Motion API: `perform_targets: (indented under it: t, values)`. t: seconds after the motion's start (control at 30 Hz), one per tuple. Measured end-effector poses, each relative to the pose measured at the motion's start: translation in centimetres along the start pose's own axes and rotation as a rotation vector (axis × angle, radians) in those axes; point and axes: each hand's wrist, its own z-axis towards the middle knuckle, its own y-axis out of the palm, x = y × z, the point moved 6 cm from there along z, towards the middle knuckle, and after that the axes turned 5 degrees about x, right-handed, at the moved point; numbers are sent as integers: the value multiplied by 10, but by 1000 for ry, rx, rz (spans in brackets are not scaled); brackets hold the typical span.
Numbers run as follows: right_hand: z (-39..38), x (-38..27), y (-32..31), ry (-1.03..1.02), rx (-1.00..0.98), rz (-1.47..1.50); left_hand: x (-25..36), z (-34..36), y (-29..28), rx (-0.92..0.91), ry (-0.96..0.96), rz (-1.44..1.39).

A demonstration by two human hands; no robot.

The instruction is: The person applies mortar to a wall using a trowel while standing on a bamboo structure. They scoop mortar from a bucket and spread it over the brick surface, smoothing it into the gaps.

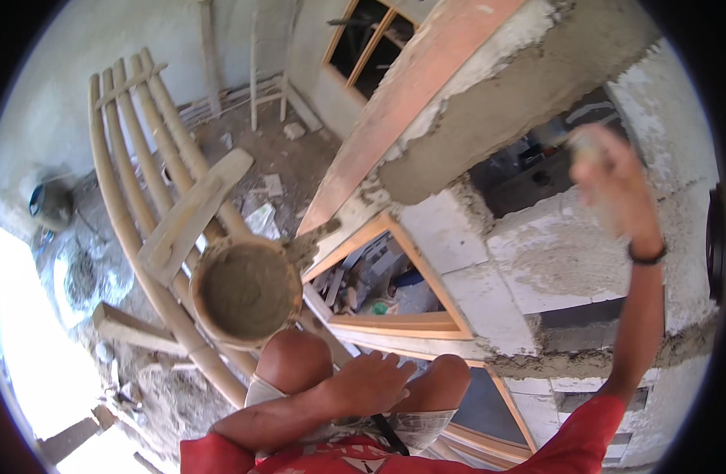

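Note:
My right hand point(616, 182) is raised at the block wall point(560, 245), in front of a dark opening point(521, 178). It is blurred; its fingers curl around something greyish that I cannot make out. My left hand point(368, 385) lies loosely between my knees with its fingers stretched out, holding nothing. Left of my knees stands a round bucket point(198, 304) of wet grey mortar point(250, 292). A mortar-caked tool point(315, 241) sticks out at its right rim. Fresh mortar point(473, 118) coats a sloping band above the opening.
Bamboo poles point(114, 186) lashed into a platform run beneath the bucket, with a long pale board point(193, 217) lying across them. Wooden window frames point(450, 304) sit in the wall below. A dark container point(50, 205) and rubble lie on the ground far beneath at left.

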Motion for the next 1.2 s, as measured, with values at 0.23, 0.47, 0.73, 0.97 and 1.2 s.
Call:
perform_targets:
  t: [0.23,0.47,0.73,0.97,1.2]
  values:
    - [-76,14,309,-474,-640,-150,9,-10,-3,35,-1,26]
    - [-79,-21,411,-685,-476,-403,8,-16,1,38,-70,49]
    - [-71,-33,486,-783,-465,-393,10,-22,-8,89,-95,-108]
    - [-82,-10,514,-526,-745,-237,10,-22,-8,142,-126,-81]
    - [-107,28,507,-460,-653,103,9,-29,-4,84,-91,-116]
